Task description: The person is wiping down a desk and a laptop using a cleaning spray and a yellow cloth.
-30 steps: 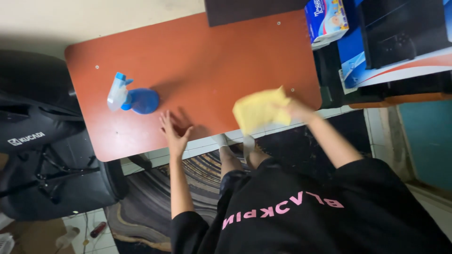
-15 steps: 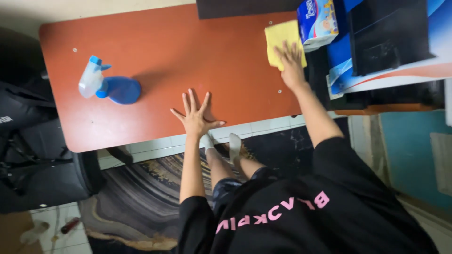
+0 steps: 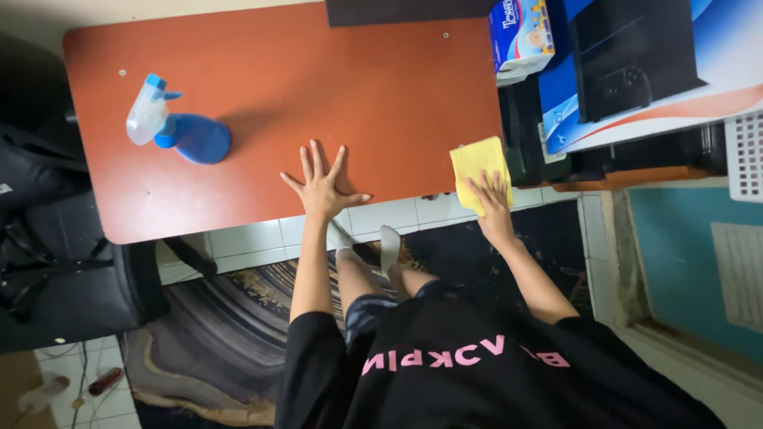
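Observation:
My left hand (image 3: pixel 322 187) lies flat on the orange-brown table (image 3: pixel 262 79), near its front edge, fingers spread and holding nothing. At the table's front right corner my right hand (image 3: pixel 493 200) presses down on a yellow cloth (image 3: pixel 474 161), which hangs partly over the edge. A blue spray bottle (image 3: pixel 181 132) with a pale trigger head lies on its side at the left of the table, well away from both hands.
A tissue box (image 3: pixel 519 33) and dark boxes (image 3: pixel 632 52) stand on a blue surface to the right. A black chair (image 3: pixel 56 238) is at the left. My legs and a patterned rug (image 3: pixel 230 318) are below the table.
My right hand has drawn the yellow cloth from the far right corner back to the near right corner. The left hand stays flat on the table.

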